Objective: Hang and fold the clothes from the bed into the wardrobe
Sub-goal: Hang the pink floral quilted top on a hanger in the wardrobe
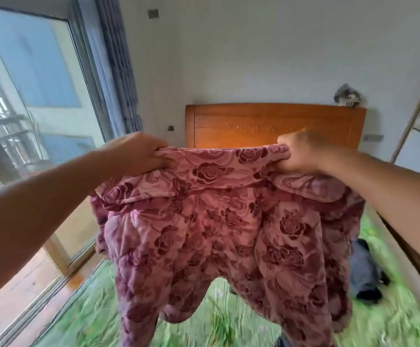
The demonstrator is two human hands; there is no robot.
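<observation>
Head view: left hand (138, 152) and right hand (298, 154) each pinch one end of the waistband of the floral trousers (219, 221), held level above the bed (229, 319); both legs hang straight down, long axis vertical.

Nothing readable here tbh, no words, nos or brand marks. The rose-print pants (216, 221) I'm holding are pattern only, no lettering on the side I see. Closest thing is the small carving on the headboard (264, 126), too blurry to tell if it's letters or just decoration.
</observation>
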